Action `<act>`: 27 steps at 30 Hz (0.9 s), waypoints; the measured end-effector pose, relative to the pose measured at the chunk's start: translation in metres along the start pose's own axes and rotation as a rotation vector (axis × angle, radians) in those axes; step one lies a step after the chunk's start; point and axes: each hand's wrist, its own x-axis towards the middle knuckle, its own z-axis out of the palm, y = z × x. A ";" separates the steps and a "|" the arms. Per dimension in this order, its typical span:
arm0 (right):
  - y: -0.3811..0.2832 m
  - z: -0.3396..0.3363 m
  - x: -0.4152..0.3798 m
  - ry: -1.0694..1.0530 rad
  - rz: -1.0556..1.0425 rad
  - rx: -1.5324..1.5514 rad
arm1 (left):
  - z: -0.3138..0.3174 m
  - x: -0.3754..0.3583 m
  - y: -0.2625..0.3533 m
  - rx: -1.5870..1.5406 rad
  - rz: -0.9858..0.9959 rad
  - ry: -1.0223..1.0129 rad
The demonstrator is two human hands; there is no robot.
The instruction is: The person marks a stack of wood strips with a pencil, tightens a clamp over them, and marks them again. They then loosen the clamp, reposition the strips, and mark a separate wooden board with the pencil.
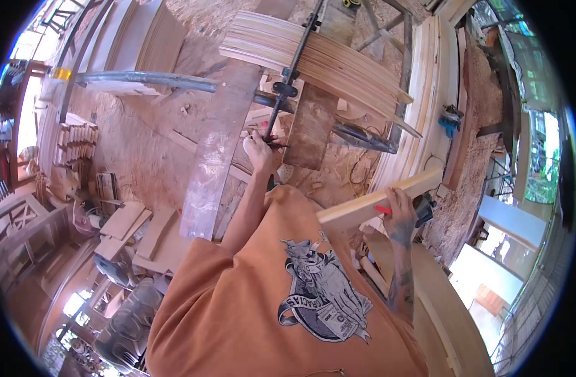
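Clamp (287, 88) first: gripped at its lower handle with the left hand (261, 151), fingers pressed together and curled tight round it. Ran up across a stack of thin boards (338, 63) lying on the desk (216, 144), with the bar crossing the stack's near edge. Held a plank (363, 207) apart from all this in the right hand (398, 217), fingers wrapped over its edge and pinching what looked like a red pencil (382, 209) against the wood.

Seemed a one-handed tightening job, so called for a firm wrist and slow turns, keeping the bar square to the stack so the boards did not skew or slide. Looked wise to watch the board edges for creep while winding and to stop once they sat flush. Ought to have kept the plank level and well clear of the bar, since a knock could shift the stack. Could not tell how hard the clamp already bit.
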 end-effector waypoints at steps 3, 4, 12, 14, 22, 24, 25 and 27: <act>-0.009 0.007 0.003 -0.081 0.057 0.019 | -0.007 -0.002 0.006 -0.031 -0.040 -0.054; -0.006 0.016 -0.002 -0.112 0.099 0.040 | -0.012 0.001 0.002 -0.041 -0.038 -0.077; -0.006 0.053 0.037 -0.111 0.174 -0.003 | -0.010 0.004 0.000 -0.056 -0.043 -0.051; -0.007 0.051 0.059 -0.137 0.103 0.007 | -0.010 0.005 -0.003 -0.101 -0.052 -0.077; -0.016 0.063 0.110 -0.162 -0.028 0.008 | -0.001 -0.002 -0.001 -0.198 -0.078 -0.035; -0.004 0.065 0.106 -0.163 -0.025 -0.028 | 0.000 -0.004 0.001 -0.228 -0.087 -0.045; -0.002 0.065 0.106 -0.168 -0.007 -0.029 | 0.001 -0.005 0.002 -0.244 -0.084 -0.036; -0.005 0.072 0.109 -0.193 0.011 -0.013 | 0.002 -0.007 0.002 -0.264 -0.080 -0.026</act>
